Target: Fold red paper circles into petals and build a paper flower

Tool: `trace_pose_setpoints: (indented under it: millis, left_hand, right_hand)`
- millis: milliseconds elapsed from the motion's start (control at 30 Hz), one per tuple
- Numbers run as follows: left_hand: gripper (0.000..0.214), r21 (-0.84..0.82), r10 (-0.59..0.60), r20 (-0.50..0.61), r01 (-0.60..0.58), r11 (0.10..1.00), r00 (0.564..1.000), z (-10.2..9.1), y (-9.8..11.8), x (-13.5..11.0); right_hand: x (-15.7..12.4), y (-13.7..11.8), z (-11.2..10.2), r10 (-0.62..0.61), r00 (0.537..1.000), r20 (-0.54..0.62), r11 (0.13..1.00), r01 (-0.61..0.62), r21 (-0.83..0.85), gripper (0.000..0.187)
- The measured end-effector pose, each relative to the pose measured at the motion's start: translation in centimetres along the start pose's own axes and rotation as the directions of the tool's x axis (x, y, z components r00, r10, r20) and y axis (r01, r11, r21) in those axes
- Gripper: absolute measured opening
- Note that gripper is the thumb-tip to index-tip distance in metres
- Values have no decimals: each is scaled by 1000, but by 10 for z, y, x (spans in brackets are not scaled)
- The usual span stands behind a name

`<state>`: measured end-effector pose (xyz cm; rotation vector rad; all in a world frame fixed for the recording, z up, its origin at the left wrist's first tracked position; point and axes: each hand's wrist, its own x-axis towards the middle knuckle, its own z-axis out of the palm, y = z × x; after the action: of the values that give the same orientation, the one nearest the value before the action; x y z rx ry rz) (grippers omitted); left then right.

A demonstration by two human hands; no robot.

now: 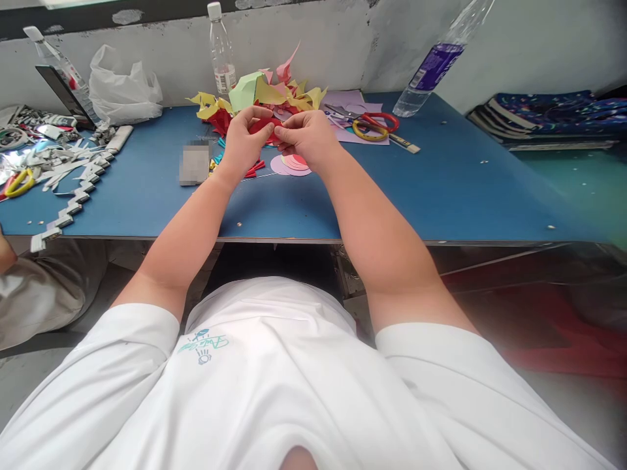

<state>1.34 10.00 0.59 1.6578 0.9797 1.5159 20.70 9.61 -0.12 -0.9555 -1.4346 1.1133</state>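
Between my fingertips, just above the blue table (392, 189), is a piece of red paper (262, 124). My left hand (243, 140) pinches its left side and my right hand (309, 138) pinches its right side. The fingers cover part of the paper, so its exact shape is hard to make out. Below my right hand lie round paper discs (289, 165) in pink and lilac. Small red paper pieces (255, 170) lie under my left hand. Right behind the hands is a heap of folded yellow, green, pink and red paper (279, 91).
Red-and-yellow scissors (375, 126) rest on lilac paper at the right. Bottles stand behind: one by the heap (223, 55), a purple-labelled one (434, 68) leaning right. A plastic bag (123, 88) and grey paper strips (59, 160) are at left, near a person's leg (44, 287).
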Motion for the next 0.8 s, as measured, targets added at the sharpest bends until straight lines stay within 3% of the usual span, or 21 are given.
trace_pose_setpoints:
  millis: [133,267,367,433,600,800]
  left_hand:
    - [23,-32,-47,-5,47,998,999,2,-7,3]
    - [30,-102,-136,-2,135,986,991,4,-8,3]
    - [42,-152,-224,8,223,963,975,4,-4,0]
    - [46,-183,-262,25,263,947,965,3,-1,-2]
    - [36,-246,-332,35,330,911,943,1,15,-12]
    - [26,-315,-328,36,322,893,944,3,25,-15]
  right_hand:
    - [1,1,-1,65,998,19,996,-66,54,76]
    - [-2,-3,-3,113,994,16,985,-114,127,60]
    - [0,-1,-5,85,996,-27,983,-80,163,48]
    - [3,2,-6,47,998,-37,984,-40,173,49]
    - [7,9,-11,-67,998,6,982,65,178,64]
    - [4,5,-9,-40,999,-13,984,42,174,53]
